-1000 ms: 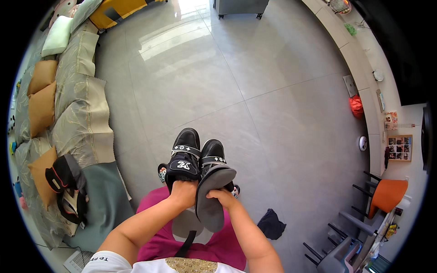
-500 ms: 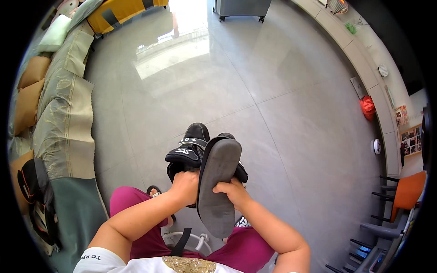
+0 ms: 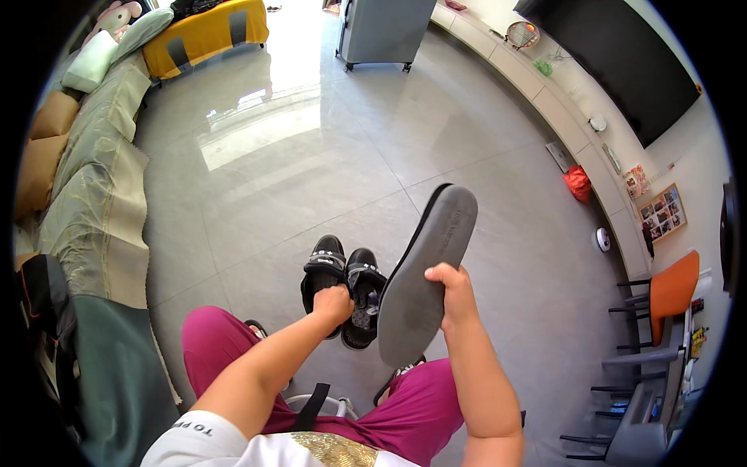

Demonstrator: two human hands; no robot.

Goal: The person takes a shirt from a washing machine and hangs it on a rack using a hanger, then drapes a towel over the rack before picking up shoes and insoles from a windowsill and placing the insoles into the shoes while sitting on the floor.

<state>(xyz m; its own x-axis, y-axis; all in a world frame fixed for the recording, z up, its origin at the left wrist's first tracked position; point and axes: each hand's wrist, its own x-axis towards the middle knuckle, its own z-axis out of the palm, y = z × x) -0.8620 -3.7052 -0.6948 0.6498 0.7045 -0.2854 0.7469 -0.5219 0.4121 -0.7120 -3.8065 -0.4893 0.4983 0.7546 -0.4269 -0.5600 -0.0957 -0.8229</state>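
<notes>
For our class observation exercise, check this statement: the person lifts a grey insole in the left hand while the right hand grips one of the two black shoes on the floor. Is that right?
Not quite: the hands are swapped. In the head view the right hand lifts the grey insole, while the left hand grips one of the two black shoes on the floor.

Large dark screen [image 3: 622,66] on right wall — rectangular, black; red bag [image 3: 578,184] on floor below.

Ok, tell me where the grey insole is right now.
In the head view, the grey insole is right of centre, held up by the right hand, beside the black shoes.
</notes>
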